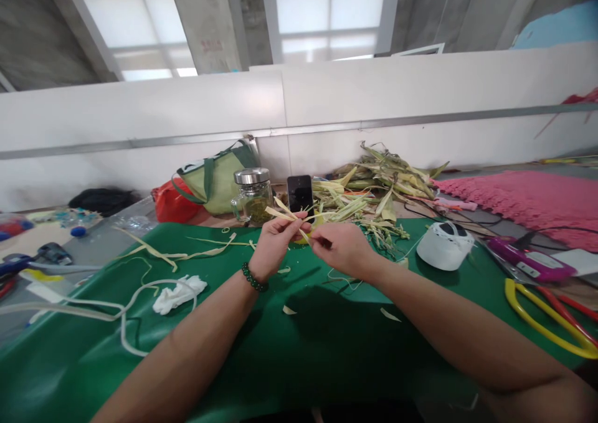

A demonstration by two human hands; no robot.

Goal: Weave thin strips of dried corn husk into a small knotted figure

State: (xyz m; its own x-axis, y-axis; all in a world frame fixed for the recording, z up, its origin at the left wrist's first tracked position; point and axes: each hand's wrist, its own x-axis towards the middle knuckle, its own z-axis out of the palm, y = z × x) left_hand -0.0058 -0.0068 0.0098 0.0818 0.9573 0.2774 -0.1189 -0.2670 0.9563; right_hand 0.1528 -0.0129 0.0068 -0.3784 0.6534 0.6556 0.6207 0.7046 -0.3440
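Observation:
My left hand, with a dark bead bracelet at its wrist, pinches several pale corn husk strips that fan out above the fingers. Close beside it, my right hand is closed, its thumb and forefinger together at the lower end of the strips. Both hands are raised over a green table cover. Behind them a phone stands upright, partly hidden by the fingers. Small husk scraps lie on the cover below.
A glass jar and a green bag stand behind my left hand. Husks are heaped at the back right. At right are a white roll, a purple tool and yellow-handled scissors. White tubing lies left.

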